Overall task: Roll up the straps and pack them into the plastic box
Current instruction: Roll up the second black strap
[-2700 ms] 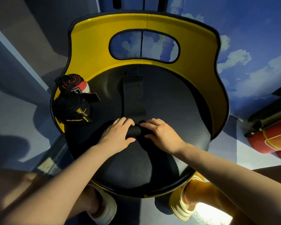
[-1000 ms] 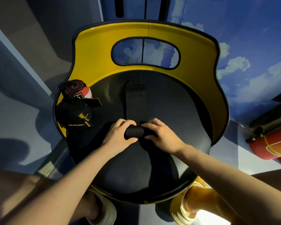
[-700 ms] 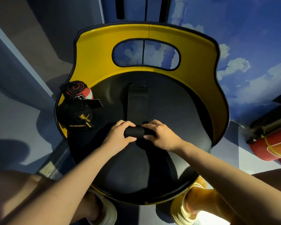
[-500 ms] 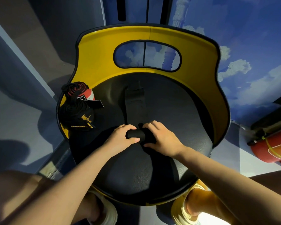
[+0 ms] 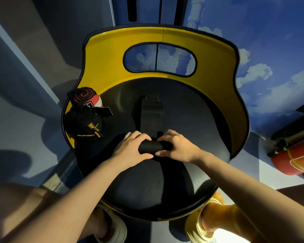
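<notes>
Chair (image 5: 112,55): yellow curved back with an oval cut-out, black round seat filling the frame's centre.
Red cylinder (image 5: 295,160): right edge, on the floor beside the chair.
Rolled straps (image 5: 85,116): two finished rolls, left rim of the seat, one red-and-black behind one black with yellow print.
Black strap (image 5: 152,116): flat tail running up the seat centre; its rolled end sits mid-frame between the hands.
Left hand (image 5: 130,149): fingers curled over the roll's left end, thumb beneath.
Right hand (image 5: 178,148): curled round the roll's right end, hiding it.
</notes>
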`<state>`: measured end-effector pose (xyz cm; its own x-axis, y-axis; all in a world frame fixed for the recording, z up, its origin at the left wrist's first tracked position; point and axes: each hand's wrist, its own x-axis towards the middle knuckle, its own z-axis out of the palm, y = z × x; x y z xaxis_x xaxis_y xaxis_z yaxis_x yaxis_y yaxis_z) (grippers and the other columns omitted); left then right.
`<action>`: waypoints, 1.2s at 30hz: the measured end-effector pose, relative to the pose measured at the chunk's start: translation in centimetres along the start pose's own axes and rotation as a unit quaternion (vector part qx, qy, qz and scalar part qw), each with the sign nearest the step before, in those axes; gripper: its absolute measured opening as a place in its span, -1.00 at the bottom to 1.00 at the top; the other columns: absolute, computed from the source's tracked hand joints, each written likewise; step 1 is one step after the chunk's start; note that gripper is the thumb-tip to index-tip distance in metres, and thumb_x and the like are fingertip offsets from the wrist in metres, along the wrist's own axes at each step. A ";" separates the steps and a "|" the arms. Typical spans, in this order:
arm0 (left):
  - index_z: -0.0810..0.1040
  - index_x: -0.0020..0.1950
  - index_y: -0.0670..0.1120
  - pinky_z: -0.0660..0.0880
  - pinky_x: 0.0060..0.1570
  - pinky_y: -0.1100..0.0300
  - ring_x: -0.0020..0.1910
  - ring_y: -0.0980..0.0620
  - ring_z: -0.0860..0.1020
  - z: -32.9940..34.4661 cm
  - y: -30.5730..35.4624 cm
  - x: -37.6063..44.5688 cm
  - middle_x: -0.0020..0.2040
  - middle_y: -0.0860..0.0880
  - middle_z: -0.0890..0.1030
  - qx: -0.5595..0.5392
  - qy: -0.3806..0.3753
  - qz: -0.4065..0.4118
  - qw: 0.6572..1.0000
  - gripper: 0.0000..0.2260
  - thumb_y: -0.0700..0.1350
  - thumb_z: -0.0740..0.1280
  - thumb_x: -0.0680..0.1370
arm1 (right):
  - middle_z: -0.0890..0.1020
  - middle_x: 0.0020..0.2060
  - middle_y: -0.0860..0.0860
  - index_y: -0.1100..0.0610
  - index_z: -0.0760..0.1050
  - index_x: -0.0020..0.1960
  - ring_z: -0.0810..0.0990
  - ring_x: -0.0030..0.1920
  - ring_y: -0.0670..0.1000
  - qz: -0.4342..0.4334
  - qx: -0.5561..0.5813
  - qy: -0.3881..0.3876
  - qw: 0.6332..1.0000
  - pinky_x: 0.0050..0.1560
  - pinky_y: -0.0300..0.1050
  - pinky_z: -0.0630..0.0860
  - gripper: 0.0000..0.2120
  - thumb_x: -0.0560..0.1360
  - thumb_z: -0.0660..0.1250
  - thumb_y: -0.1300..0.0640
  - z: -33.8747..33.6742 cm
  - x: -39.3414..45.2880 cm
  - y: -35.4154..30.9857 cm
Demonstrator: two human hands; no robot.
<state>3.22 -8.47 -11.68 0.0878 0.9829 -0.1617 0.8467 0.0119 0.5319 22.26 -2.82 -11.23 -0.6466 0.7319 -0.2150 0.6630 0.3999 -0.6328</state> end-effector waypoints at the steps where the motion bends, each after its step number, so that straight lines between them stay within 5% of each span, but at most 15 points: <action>1: 0.46 0.17 0.10 0.38 0.15 0.10 0.18 0.08 0.33 -0.1 0.0 0.1 0.14 0.14 0.41 -0.003 0.003 0.003 1.000 -0.61 0.08 0.45 0.39 | 0.39 0.06 -0.03 0.09 0.48 0.27 0.39 0.07 -0.11 0.001 0.001 -0.006 1.000 0.09 -0.35 0.26 -0.56 0.44 0.41 -0.03 0.0 0.0 0.0; 10: 0.49 0.25 0.03 0.32 0.21 0.15 0.23 0.04 0.34 0.1 -0.6 1.0 0.16 0.11 0.45 -0.058 -0.018 -0.038 0.997 -0.63 0.09 0.36 0.48 | 0.45 0.14 -0.01 0.07 0.39 0.31 0.43 0.16 -0.03 -0.054 -0.023 0.093 0.994 0.17 -0.22 0.38 -0.54 0.47 0.38 -0.03 1.3 -0.7 0.2; 14: 0.43 0.32 0.05 0.27 0.21 0.19 0.29 0.03 0.30 0.4 -0.4 1.2 0.23 0.09 0.40 -0.072 -0.012 -0.059 0.996 -0.62 0.09 0.29 0.53 | 0.49 0.14 0.00 0.08 0.44 0.29 0.43 0.13 -0.10 -0.026 0.045 0.090 0.995 0.14 -0.37 0.30 -0.59 0.48 0.38 0.03 0.9 -0.1 0.0; 19: 0.42 0.30 0.10 0.30 0.11 0.24 0.25 0.07 0.34 0.4 0.1 0.8 0.22 0.09 0.38 -0.074 0.079 -0.034 0.994 -0.59 0.02 0.39 0.47 | 0.54 0.11 0.04 0.04 0.49 0.25 0.49 0.13 -0.02 0.046 0.097 0.086 0.990 0.13 -0.24 0.35 -0.69 0.52 0.32 0.02 0.7 0.9 0.0; 23: 0.46 0.24 0.07 0.28 0.09 0.25 0.24 0.05 0.36 0.4 -0.2 0.9 0.21 0.09 0.41 -0.081 0.081 -0.028 0.993 -0.65 -0.05 0.41 0.47 | 0.48 0.12 0.02 0.07 0.47 0.30 0.46 0.19 0.00 0.073 0.087 0.101 0.988 0.17 -0.25 0.33 -0.61 0.52 0.30 -0.05 1.1 1.5 0.0; 29: 0.47 0.25 0.06 0.28 0.13 0.22 0.29 0.03 0.35 0.2 -0.5 1.7 0.24 0.05 0.44 -0.140 0.063 -0.065 0.986 -0.69 -0.02 0.35 0.52 | 0.45 0.15 0.02 0.11 0.44 0.29 0.41 0.21 -0.01 -0.022 0.016 0.178 0.984 0.17 -0.30 0.30 -0.64 0.52 0.33 0.07 1.4 1.2 -0.4; 36: 0.45 0.28 0.02 0.30 0.10 0.24 0.27 0.02 0.39 0.1 0.2 2.2 0.28 0.01 0.42 -0.181 0.054 -0.098 0.977 -0.69 -0.04 0.31 0.54 | 0.41 0.26 0.06 0.14 0.38 0.36 0.40 0.23 0.09 -0.060 -0.077 0.137 0.986 0.26 -0.12 0.36 -0.45 0.40 0.45 0.17 1.3 1.1 0.4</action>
<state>3.65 -6.28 -12.00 -0.1296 0.9688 -0.2115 0.5987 0.2464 0.7621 21.28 -2.55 -12.66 -0.6117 0.7873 0.0773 0.6505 0.5562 -0.5172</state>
